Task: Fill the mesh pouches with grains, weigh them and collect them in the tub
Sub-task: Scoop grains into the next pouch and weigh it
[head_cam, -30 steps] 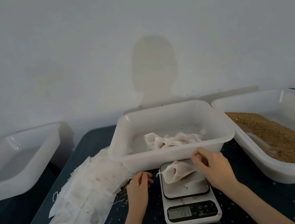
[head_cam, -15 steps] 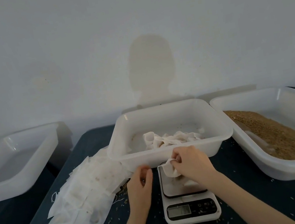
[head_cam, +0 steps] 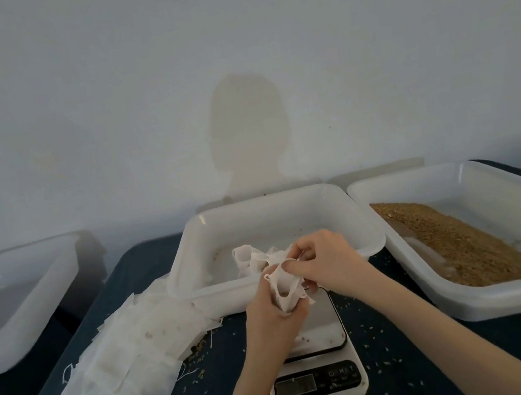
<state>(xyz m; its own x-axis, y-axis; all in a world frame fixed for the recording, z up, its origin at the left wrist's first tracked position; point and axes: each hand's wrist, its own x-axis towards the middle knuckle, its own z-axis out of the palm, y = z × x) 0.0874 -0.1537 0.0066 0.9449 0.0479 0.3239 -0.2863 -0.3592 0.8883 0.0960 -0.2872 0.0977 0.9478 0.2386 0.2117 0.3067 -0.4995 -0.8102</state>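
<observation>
Both hands are working one mesh pouch (head_cam: 284, 292) just above the scale (head_cam: 314, 355), in front of the middle tub (head_cam: 275, 210). The left hand (head_cam: 274, 320) is gripping the pouch body from below, fingers curled round it; the right hand (head_cam: 327, 260) is pinching at its mouth, apparently at the drawstring. I'm reading this as the closing step after weighing, though the scale display is too blurred to read. Other pouches (head_cam: 256, 259) are lying in that tub already. The grain tub (head_cam: 456, 173) is sitting to the right, and flat pouches (head_cam: 118, 368) are spilling over the tabletop (head_cam: 424, 384) on the left. The next move is probably cinching the mouth tight, then a short reach forward into the middle tub.
</observation>
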